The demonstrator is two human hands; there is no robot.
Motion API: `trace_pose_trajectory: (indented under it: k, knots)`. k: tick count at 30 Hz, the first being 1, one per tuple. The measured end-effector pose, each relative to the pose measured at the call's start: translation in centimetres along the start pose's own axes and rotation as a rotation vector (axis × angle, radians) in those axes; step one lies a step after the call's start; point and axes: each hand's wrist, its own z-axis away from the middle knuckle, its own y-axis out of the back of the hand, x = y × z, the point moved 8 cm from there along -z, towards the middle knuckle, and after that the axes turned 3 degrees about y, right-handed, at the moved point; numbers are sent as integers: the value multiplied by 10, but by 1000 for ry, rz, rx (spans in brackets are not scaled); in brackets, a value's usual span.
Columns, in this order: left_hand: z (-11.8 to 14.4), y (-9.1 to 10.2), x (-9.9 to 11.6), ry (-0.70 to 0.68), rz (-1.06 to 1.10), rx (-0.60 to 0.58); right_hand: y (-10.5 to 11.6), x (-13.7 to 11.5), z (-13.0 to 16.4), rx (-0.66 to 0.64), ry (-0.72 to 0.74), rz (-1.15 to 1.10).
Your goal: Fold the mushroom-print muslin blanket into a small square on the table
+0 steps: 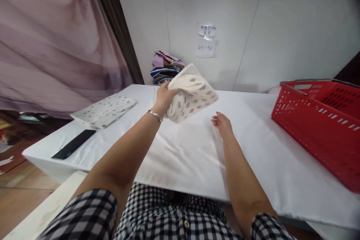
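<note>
The left hand (164,97) has its grip clamped on a folded patterned cloth (192,92), lifted clear above the white surface (182,153). The right hand (222,123) rests at four o'clock of it, fingers apart. Bare room lies between the red basket (317,120) at three o'clock and another folded cloth (105,110) at nine.

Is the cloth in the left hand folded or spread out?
Folded. The cloth is a thick compact bundle with stacked layers showing at its edge, pinched in the left hand above the table; the right hand is off it.
</note>
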Motion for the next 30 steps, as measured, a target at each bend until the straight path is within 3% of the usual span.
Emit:
trace_pose_trajectory:
  k: [2, 5, 8, 11, 14, 17, 20, 23, 25, 28, 30]
  knots:
    - [-2, 10, -6, 131, 270, 7, 0, 3, 0, -8, -10, 14]
    - [19, 10, -40, 403, 563, 13, 0, 8, -1, -24, -18, 36]
    - [60, 1, -90, 582, 625, 34, 1, 17, -2, -21, -35, 107]
    - [110, -8, -148, 791, 622, 91, 5, 32, -4, -8, -78, 327]
    - [139, -12, -178, 877, 697, 140, 5, 39, -5, -22, -48, 547]
    - [145, -9, -182, 887, 697, 126, 2, 43, -5, -30, -23, 639]
    - [148, -11, -178, 904, 683, 94, 5, 43, -7, 14, -33, 538]
    - [163, -25, -177, 909, 716, 38, 22, 29, -13, 122, 57, 395]
    - [180, -40, -176, 927, 753, -63, 37, 19, -17, 188, 110, 379]
    - [197, -54, -172, 932, 811, -207, 51, 0, -17, 277, 214, 540]
    - [196, -49, -172, 924, 820, -211, 40, -17, -8, 276, 371, 683]
